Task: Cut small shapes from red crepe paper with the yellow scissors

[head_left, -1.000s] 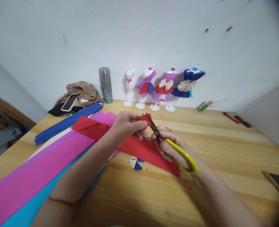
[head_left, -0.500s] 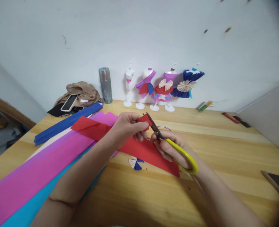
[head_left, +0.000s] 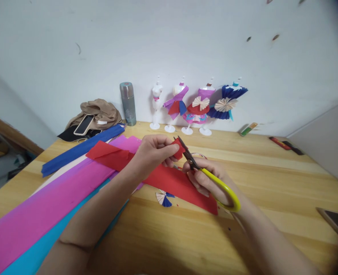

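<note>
Head view is showing the left hand (head_left: 152, 152) pinching a small red paper piece (head_left: 178, 148) between thumb and fingers (head_left: 169, 147), which are closing tight on it just above the red sheet (head_left: 169, 179) lying on the wooden surface (head_left: 272, 179). The right hand (head_left: 207, 181) is gripping the scissors (head_left: 206, 175) over the sheet's right half, its fingers curling shut around the yellow loop. The dark blades are meeting the piece's right edge; how far they are parted is too small to tell. A paper fan (head_left: 163, 198) is lying just beside the sheet's near edge. Left of the sheet, pink paper (head_left: 43, 206) and teal paper (head_left: 34, 256) are running under the left forearm. Right of the sheet, bare wood is stretching wide. Beyond the sheet, dressed mannequins (head_left: 199, 107) are lining the wall.
</note>
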Available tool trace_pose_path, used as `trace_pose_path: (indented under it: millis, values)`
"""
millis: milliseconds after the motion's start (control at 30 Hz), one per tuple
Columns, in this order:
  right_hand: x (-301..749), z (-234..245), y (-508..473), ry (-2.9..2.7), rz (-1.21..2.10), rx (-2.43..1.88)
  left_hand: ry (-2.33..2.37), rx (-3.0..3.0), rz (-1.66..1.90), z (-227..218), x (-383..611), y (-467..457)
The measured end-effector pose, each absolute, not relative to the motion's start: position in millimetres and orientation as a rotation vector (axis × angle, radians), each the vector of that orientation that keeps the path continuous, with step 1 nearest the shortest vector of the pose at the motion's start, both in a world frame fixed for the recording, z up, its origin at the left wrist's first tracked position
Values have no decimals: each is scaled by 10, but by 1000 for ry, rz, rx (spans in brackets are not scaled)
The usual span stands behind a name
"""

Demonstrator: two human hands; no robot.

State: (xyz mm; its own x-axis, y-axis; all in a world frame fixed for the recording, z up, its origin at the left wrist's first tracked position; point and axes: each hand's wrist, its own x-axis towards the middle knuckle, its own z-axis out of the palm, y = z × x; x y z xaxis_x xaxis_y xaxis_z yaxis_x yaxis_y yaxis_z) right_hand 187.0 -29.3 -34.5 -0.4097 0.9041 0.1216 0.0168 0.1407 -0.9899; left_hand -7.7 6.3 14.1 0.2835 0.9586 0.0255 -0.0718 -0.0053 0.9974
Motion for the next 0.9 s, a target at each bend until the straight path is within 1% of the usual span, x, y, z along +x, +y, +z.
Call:
trace_pose_path:
  millis: [533,900]
  values:
    - [1926,-420,-237,-1672,1376,-910,912,1274,975,135,-73,62]
    - [1931,-416,-241,-1691,1378,-871,957,1288,880,258,-67,-14]
